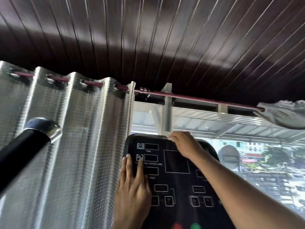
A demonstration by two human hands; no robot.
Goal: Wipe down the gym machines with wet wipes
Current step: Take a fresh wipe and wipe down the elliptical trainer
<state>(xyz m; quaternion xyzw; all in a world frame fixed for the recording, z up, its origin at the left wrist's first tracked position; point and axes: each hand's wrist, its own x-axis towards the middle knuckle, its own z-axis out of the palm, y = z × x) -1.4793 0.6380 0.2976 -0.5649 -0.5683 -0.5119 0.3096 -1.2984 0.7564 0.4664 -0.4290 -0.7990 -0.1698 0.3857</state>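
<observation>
1. A black, rounded-corner plastic console panel (178, 172) of a gym machine, printed with white outlined display boxes and buttons, fills the lower centre of the view, tilted up toward the person.
2. The right hand (186, 144) reaches to the panel's far top edge, fingers curled in a pinching grip on a small pale wet wipe (170, 138), of which only a sliver shows.
3. The left hand (132, 187) rests open on the panel's left side, fingers straight and pressing flat, apparently to steady it.
4. A red and a green round button sit at the near bottom edge.
5. Left of the panel hangs a silver dotted eyelet curtain (66, 138) on a maroon rod; a black handlebar with a chrome end cap (29, 139) juts in at far left.
6. Judgement: wiping of the console is underway at its top rim; next the wipe likely needs to sweep down across the face, with light pressure over the buttons.
</observation>
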